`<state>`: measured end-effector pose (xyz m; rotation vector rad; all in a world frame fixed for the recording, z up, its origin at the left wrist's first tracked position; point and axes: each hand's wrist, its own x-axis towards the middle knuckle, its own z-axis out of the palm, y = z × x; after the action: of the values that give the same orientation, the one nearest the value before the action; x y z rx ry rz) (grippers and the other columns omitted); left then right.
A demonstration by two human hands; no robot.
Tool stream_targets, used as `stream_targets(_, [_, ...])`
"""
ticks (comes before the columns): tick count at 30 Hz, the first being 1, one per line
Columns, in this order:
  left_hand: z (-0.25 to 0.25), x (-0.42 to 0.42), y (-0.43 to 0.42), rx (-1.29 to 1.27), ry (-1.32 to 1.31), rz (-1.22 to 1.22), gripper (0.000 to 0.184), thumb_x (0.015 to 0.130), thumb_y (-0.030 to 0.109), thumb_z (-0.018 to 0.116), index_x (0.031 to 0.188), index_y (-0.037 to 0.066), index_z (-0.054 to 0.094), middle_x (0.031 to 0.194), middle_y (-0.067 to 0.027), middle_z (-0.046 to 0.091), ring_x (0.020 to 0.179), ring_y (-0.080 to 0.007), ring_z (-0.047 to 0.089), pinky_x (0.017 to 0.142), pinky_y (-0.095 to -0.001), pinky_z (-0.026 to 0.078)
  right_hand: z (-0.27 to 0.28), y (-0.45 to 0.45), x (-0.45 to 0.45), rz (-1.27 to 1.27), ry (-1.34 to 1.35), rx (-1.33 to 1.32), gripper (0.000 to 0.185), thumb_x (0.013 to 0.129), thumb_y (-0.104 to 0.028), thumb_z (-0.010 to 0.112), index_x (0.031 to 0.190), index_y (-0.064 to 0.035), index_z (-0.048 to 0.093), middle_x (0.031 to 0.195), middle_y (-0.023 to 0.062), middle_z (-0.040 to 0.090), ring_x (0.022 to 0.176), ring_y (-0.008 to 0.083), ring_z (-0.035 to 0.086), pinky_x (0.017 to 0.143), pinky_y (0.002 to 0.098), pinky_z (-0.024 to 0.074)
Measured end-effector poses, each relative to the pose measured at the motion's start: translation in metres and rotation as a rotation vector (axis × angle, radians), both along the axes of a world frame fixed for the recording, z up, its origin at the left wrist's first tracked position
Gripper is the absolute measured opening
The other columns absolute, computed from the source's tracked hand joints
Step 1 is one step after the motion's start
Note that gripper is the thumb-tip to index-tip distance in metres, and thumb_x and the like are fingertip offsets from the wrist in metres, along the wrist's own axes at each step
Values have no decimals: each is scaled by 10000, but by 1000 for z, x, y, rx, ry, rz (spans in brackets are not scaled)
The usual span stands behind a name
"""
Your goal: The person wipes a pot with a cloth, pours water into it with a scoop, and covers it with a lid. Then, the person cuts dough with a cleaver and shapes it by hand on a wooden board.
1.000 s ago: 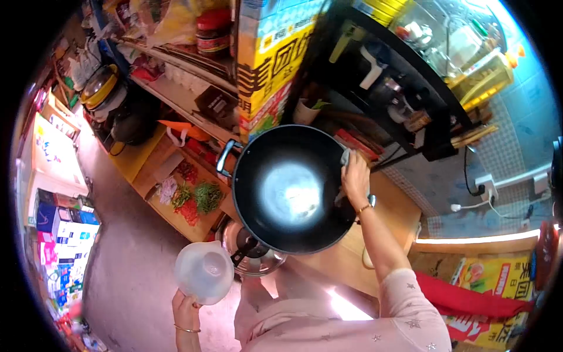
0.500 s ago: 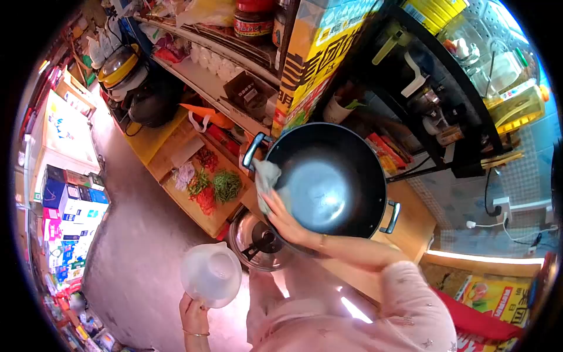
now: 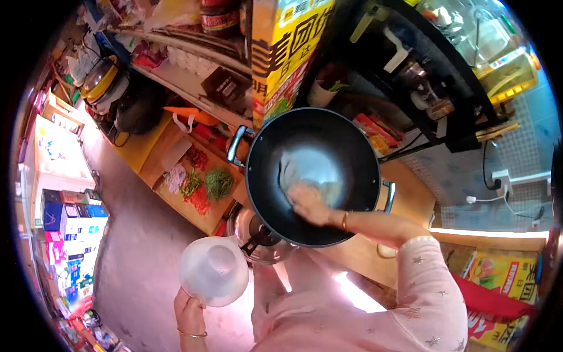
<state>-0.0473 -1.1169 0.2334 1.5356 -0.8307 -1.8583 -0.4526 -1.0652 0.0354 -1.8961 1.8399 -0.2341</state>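
A large black wok (image 3: 359, 154) with two metal side handles sits on the wooden counter in front of me. My right hand (image 3: 311, 204) is down inside it, somewhat blurred, pressing a pale cloth (image 3: 288, 170) against the inner wall. The fingers lie over the cloth. Low on the left, my left hand (image 3: 189, 311) grips the rim of a translucent white plastic bowl (image 3: 199, 274), holding it tilted above the floor. Just beside the wok, a shiny lid (image 3: 280, 252) with a black handle is partly hidden under the wok's edge.
Left of the wok, a cutting board (image 3: 161, 189) bears chopped red and green vegetables. Behind stand a yellow printed carton (image 3: 287, 58) and a shelf with jars. A black rack (image 3: 463, 70) with utensils rises at the right, near a wall socket (image 3: 502, 182) with cords.
My right hand has moved the cloth from the wok's left rim down into its middle. The left hand still holds the bowl in nearly the same place. The view has shifted slightly.
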Motion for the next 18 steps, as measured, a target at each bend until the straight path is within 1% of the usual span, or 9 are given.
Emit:
stream_targets(1, [5, -4, -5, -9, -14, -63, 386, 711, -45, 428, 1082, -53, 533, 804, -15, 531, 636, -69, 421, 558, -207, 337, 12, 18, 19, 276, -3, 159, 514, 918, -339, 391, 1373, -112, 314, 1444, 146, 250, 1337, 310, 229, 1091, 499, 126])
stream_targets(2, [10, -11, -10, -18, -4, -74, 386, 711, -45, 428, 1082, -53, 533, 804, -15, 531, 636, -69, 421, 558, -207, 337, 20, 21, 25, 270, -355, 18, 476, 920, -316, 403, 1355, -132, 347, 1427, 132, 290, 1325, 294, 260, 1084, 501, 155])
stream_targets(4, [21, -26, -21, -39, 37, -168, 356, 711, -52, 426, 1050, -46, 536, 820, -23, 544, 654, -70, 438, 566, -207, 346, 10, -20, -11, 641, -12, -176, 471, 891, -280, 453, 1338, -151, 380, 1418, 101, 326, 1321, 268, 280, 1071, 484, 204])
stream_targets(8, [22, -66, -33, -100, -41, -280, 357, 714, -55, 440, 1059, -47, 532, 858, -38, 564, 680, -71, 460, 570, -202, 356, 22, -70, -105, 51, 524, -250, 478, 813, -239, 512, 1282, -164, 461, 1393, 54, 374, 1312, 227, 300, 1055, 421, 245])
stream_targets(10, [20, -80, -43, -68, 60, -342, 359, 726, -49, 457, 1077, -44, 533, 902, -42, 579, 699, -64, 471, 572, -198, 367, 33, -39, -140, 190, 844, -297, 408, 822, -226, 501, 1224, -155, 521, 1337, 55, 427, 1269, 221, 339, 1035, 417, 251])
stream_targets(12, [21, -110, -49, -108, 30, -372, 343, 746, -34, 471, 1082, -39, 542, 877, -30, 577, 680, -50, 474, 553, -181, 366, 64, 7, -133, 192, 1083, -12, 339, 827, -218, 496, 1145, -151, 591, 1256, 46, 482, 1189, 214, 389, 981, 391, 281])
stream_targets(14, [22, -136, -59, -107, 75, -457, 343, 754, -30, 469, 1089, -38, 542, 861, -24, 578, 659, -44, 472, 542, -175, 363, 101, 46, -95, -21, 903, 301, 248, 813, -259, 528, 989, -159, 671, 1102, 26, 553, 1073, 195, 442, 910, 352, 305])
stream_targets(16, [18, -155, -66, -114, 108, -542, 343, 762, -27, 467, 1096, -38, 543, 845, -19, 578, 637, -38, 470, 531, -170, 360, 150, 65, -43, -114, 529, 486, 314, 771, -355, 539, 904, -112, 687, 947, 111, 647, 945, 246, 580, 804, 383, 426])
stream_targets(18, [3, -175, -74, -128, 145, -630, 355, 773, -15, 472, 1122, -38, 537, 771, -12, 573, 564, -37, 454, 488, -166, 344, 156, 87, -1, -314, -4, 327, 330, 752, -364, 509, 891, -111, 668, 903, 146, 639, 869, 312, 595, 753, 434, 478])
